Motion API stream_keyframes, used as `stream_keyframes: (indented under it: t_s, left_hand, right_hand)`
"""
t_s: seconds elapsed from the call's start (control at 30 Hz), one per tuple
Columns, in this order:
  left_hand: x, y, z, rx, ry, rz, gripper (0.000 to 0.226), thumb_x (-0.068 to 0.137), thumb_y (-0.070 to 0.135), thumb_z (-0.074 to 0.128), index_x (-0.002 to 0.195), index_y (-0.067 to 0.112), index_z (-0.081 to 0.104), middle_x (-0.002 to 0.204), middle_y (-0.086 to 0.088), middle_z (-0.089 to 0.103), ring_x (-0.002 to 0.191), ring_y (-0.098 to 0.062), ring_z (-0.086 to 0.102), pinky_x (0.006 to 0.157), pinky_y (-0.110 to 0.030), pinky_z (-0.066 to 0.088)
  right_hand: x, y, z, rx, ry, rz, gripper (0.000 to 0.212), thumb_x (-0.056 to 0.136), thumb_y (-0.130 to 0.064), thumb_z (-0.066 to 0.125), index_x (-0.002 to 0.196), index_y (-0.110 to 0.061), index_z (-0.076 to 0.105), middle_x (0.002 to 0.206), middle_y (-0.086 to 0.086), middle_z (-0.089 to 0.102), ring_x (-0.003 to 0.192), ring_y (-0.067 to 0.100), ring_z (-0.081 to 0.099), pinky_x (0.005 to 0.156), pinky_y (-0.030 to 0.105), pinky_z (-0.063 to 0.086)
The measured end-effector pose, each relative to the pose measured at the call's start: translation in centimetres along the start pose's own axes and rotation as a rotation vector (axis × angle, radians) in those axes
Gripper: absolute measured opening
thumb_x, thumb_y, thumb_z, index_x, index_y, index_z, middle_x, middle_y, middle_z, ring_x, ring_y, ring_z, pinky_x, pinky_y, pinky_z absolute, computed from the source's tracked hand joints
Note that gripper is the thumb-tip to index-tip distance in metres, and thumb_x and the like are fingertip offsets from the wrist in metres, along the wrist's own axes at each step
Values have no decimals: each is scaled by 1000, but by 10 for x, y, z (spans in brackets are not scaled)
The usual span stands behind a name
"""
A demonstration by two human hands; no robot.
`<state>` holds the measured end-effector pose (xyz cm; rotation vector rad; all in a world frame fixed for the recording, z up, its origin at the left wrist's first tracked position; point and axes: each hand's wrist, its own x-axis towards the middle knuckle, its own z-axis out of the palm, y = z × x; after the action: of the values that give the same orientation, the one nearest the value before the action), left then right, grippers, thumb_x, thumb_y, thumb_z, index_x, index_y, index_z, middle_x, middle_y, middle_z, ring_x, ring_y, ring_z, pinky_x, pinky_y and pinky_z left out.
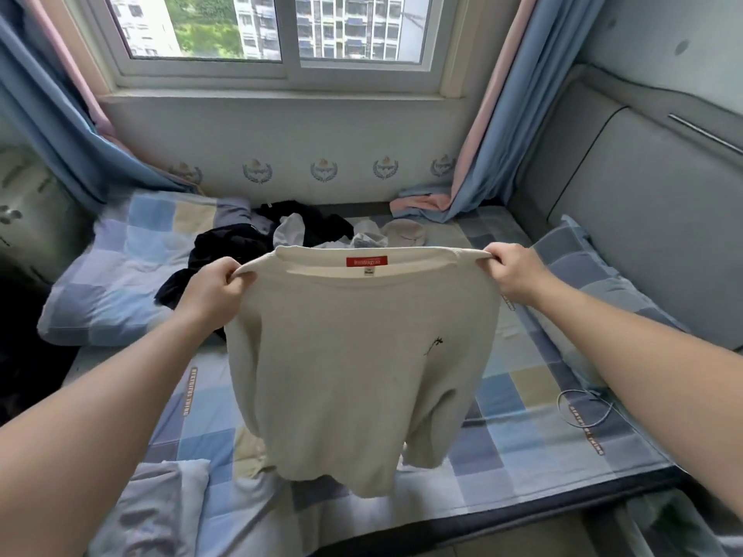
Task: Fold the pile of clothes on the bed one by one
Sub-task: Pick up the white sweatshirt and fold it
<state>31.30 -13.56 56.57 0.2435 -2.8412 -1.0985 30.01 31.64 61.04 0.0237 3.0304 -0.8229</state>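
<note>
A cream T-shirt [354, 363] with a red neck label hangs in the air over the bed, spread out between both hands. My left hand [213, 287] pinches its left shoulder and my right hand [514, 271] pinches its right shoulder. The hem dangles just above the checked bedsheet [518, 428]. Behind the shirt, near the wall, lies the pile of clothes [281, 235]: black garments mixed with white and pale pieces, partly hidden by the shirt.
A checked pillow [116, 271] lies at the left, another pillow [595, 283] at the right by the padded grey headboard [651, 219]. A thin cable [583, 408] loops on the sheet at right. Blue and pink curtains [482, 126] hang beside the window.
</note>
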Motion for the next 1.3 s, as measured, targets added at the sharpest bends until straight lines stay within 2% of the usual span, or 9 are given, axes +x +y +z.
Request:
stream_keyframes:
  t_s: [0.13, 0.33, 0.43, 0.53, 0.73, 0.93, 1.03, 1.13, 1.3]
  left_hand:
    - [-39, 11, -8, -14, 110, -13, 25, 103, 34, 52, 88, 13, 49, 74, -6, 57, 70, -26, 52, 62, -41, 35]
    - [-131, 45, -11, 59, 260, 59, 18, 105, 31, 47, 94, 17, 47, 83, -8, 58, 81, -32, 53, 72, -40, 37]
    - [-184, 72, -11, 44, 356, 84, 19, 106, 32, 46, 98, 16, 50, 86, -12, 61, 82, -35, 56, 74, -42, 42]
    - [-231, 96, -14, 42, 428, 107, 22, 105, 32, 48, 100, 11, 52, 86, -16, 64, 85, -40, 59, 76, -45, 44]
    - [-281, 134, -30, 46, 464, 153, 20, 103, 41, 49, 93, 24, 49, 83, -9, 66, 82, -36, 59, 77, -45, 47]
    - [-285, 152, -30, 64, 462, 191, 21, 103, 39, 51, 93, 21, 53, 83, -7, 65, 83, -33, 58, 72, -38, 40]
    - [-270, 151, -19, 79, 432, 175, 24, 103, 39, 51, 91, 18, 54, 82, -11, 66, 85, -38, 60, 75, -42, 44]
    - [-245, 142, -2, 87, 407, 134, 28, 103, 38, 52, 98, 11, 60, 87, -16, 69, 89, -40, 61, 78, -43, 44]
    - [-170, 105, 38, 148, 332, 74, 24, 103, 34, 53, 99, 12, 62, 88, -14, 66, 91, -40, 61, 72, -39, 38]
  right_hand:
    - [-18, 0, -7, 107, 90, 15, 25, 103, -30, 50, 82, -19, 57, 80, 1, 61, 82, 27, 57, 62, 34, 37]
    - [-78, 21, -43, 175, 173, -105, 24, 105, -29, 48, 93, -8, 53, 84, 10, 62, 80, 30, 54, 65, 38, 37]
    - [-114, 36, -67, 177, 212, -189, 24, 104, -29, 49, 91, -9, 53, 77, 6, 59, 71, 25, 51, 60, 36, 36]
    - [-148, 50, -90, 179, 230, -240, 26, 104, -32, 51, 87, -12, 54, 72, 3, 58, 66, 15, 52, 58, 26, 38]
    - [-193, 69, -125, 240, 275, -269, 29, 103, -33, 54, 84, -11, 56, 68, 4, 57, 63, 15, 50, 58, 28, 40]
    - [-200, 76, -141, 238, 271, -283, 31, 104, -34, 50, 84, -11, 55, 70, 3, 58, 65, 16, 51, 60, 30, 40]
    - [-188, 81, -137, 204, 252, -266, 31, 105, -35, 48, 87, -11, 57, 72, 1, 59, 68, 17, 53, 58, 32, 39]
    - [-162, 87, -124, 184, 221, -222, 33, 104, -37, 48, 89, -10, 59, 74, 2, 61, 73, 24, 56, 63, 36, 37]
    - [-86, 95, -78, 120, 148, -141, 34, 103, -39, 49, 89, -10, 60, 77, 5, 62, 80, 31, 57, 67, 37, 37]
